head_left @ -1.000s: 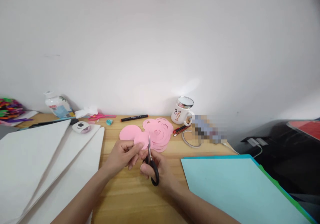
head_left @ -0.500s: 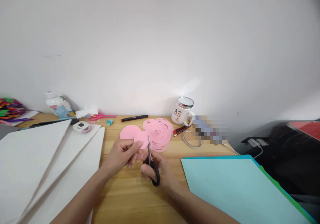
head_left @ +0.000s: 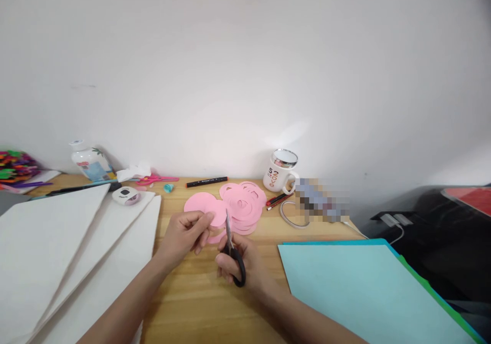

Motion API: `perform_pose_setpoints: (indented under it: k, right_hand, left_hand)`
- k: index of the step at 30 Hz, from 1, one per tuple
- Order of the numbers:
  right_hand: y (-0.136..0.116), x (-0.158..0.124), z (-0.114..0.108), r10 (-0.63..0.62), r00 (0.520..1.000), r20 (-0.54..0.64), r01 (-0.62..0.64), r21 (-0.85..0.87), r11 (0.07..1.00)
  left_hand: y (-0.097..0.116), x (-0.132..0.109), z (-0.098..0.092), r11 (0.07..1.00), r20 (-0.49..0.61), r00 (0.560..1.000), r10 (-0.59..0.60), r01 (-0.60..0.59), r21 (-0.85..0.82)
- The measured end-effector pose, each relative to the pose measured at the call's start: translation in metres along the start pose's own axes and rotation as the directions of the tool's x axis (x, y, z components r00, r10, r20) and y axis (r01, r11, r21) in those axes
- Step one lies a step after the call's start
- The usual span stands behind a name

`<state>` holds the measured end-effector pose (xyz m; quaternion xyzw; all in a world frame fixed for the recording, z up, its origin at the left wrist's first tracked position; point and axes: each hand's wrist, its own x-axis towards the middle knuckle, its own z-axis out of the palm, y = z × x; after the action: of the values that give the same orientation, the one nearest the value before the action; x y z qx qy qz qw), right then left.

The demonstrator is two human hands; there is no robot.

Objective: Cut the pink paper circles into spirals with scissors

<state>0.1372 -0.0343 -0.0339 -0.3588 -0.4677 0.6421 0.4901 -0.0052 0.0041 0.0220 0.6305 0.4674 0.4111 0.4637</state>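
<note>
White sheets (head_left: 57,252) fan across the lower left of the frame, over the wooden table (head_left: 199,303). Behind them, at the far left edge, sits a heap of bright craft sticks (head_left: 15,165). A white bottle (head_left: 90,162) stands by the wall, with a small white punch (head_left: 126,195) below it. Pink-handled scissors (head_left: 155,179) and a black marker (head_left: 206,181) lie along the back of the table.

Just left of centre, my left hand (head_left: 184,234) is pinched shut on a pink paper piece (head_left: 218,215), thumb and fingertips together on its left edge. The piece is held just above the table and juts right from my fingers.

My right hand (head_left: 245,265) sits right of it and lower in the frame, closed through the black loops of the scissors (head_left: 232,247). Their long axis runs almost straight up the picture, away from me, and the blades meet the pink piece at its right side. The blades show as one thin line, so they look nearly together. I cannot tell how far they are into the paper. The left hand is the one on the paper; the right reaches it only through the blades.

Behind the blades lies a stack of pink spiral discs (head_left: 245,206). Further right are a white mug (head_left: 280,173), a red pen (head_left: 276,199) and a ring of tape (head_left: 291,216). A teal sheet (head_left: 364,288) fills the lower right.
</note>
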Motion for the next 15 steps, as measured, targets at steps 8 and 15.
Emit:
perform_pose_setpoints:
  k: [8, 15]
  right_hand:
    - [-0.0039, 0.0005, 0.0040, -0.025, 0.999, 0.020, 0.025, -0.011, 1.000]
    - [-0.0077, 0.0004, 0.0055, -0.089, 0.990, 0.112, 0.084, 0.046, 0.995]
  left_hand:
    - [-0.0073, -0.0013, 0.0079, 0.999, 0.177, 0.984, -0.030, 0.034, -0.019]
    - [-0.0098, -0.0025, 0.0088, 0.992, 0.222, 0.972, -0.079, 0.099, -0.080]
